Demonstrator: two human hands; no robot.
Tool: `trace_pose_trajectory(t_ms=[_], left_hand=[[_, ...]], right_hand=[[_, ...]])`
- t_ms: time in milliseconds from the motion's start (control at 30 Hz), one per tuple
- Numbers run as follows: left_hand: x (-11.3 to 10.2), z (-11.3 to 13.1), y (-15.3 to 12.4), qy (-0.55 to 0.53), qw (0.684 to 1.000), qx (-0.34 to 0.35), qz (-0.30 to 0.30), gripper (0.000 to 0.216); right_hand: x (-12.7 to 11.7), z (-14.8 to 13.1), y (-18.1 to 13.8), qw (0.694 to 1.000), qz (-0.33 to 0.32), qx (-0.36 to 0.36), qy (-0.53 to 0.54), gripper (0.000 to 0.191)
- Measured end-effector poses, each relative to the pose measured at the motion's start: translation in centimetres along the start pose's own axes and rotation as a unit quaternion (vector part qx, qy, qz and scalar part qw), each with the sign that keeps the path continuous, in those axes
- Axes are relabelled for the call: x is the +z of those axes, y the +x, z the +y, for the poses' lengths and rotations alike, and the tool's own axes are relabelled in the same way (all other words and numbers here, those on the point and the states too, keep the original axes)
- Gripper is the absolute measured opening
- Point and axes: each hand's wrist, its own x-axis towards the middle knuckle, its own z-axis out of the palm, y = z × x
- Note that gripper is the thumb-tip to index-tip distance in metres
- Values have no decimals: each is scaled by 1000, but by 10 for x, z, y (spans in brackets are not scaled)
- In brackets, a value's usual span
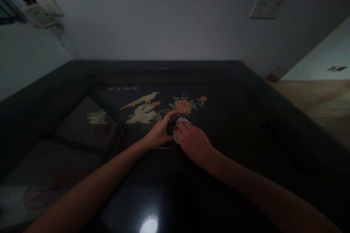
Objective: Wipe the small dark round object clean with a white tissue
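My left hand (160, 131) is wrapped around a small dark round object (172, 123) held just above the dark glossy table (246, 116). My right hand (193, 140) presses a small white cloth or tissue (179, 127) against that object, fingers pinched on it. Both hands meet near the middle of the table, right in front of the inlaid picture of a bird (142, 109) and an orange flower (183, 106). The room is dim, and what the dark object is stays unclear.
The table fills the corner between two white walls, with wall sockets at upper left (41, 7) and upper right (268, 6). A light glare (150, 224) reflects off the near tabletop. Wooden floor (322, 98) shows to the right.
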Motion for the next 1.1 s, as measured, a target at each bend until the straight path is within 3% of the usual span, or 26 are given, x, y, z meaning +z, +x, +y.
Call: trace_pose_trajectory(t_ms=[200,400,500,600,733,967,1100], left_hand=[[-1,0,1,29,999,15,4,79],[0,2,0,10,1000,4,5,79],[1,0,0,2,1000,3,8,81],[1,-3,0,12,1000,6,14,81],[1,-4,0,26,1000,3,16,82],[1,-2,1,6,1000,1,5,82],[2,-2,1,16,1000,3,14,80]], right_hand=[[6,1,1,998,54,-2,36,34],[-1,9,-1,993,-22,-26,117,29],[-3,8,-1,997,-34,-2,75,26],[2,3,1,1000,13,10,13,28],[10,-1,3,998,62,5,16,33],[2,4,0,999,-26,-27,37,27],[7,0,1,999,18,-3,-37,30]])
